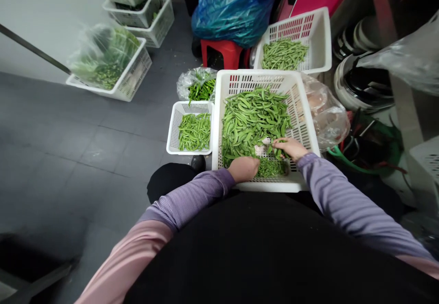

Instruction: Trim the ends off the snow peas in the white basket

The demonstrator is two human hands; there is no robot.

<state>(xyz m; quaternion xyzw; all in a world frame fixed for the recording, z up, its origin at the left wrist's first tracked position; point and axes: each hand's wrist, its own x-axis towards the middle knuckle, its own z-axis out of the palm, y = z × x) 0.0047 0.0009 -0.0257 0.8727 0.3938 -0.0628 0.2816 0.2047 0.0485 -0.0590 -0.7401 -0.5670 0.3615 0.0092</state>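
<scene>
A large white basket [310,125] in front of me holds a heap of flat green pods [255,114]. Near its front wall lies a low pile of small green trimmings [270,168]. My left hand [244,168] is closed over the front left part of the basket, beside the trimmings; whatever its fingers pinch is too small to name. On the right inside the basket, my right hand [291,148] has its fingers closed on some green pods [278,151]. To the left, against the large basket, stands a small white basket [173,128] with more green pods [195,131].
Behind stand a white basket of long beans [318,61] and a red stool [222,52] under a blue bag [233,11]. Green peppers [202,89] lie in clear plastic. Bagged greens fill a basket [128,82] at left. A green-rimmed container [356,162] is at right.
</scene>
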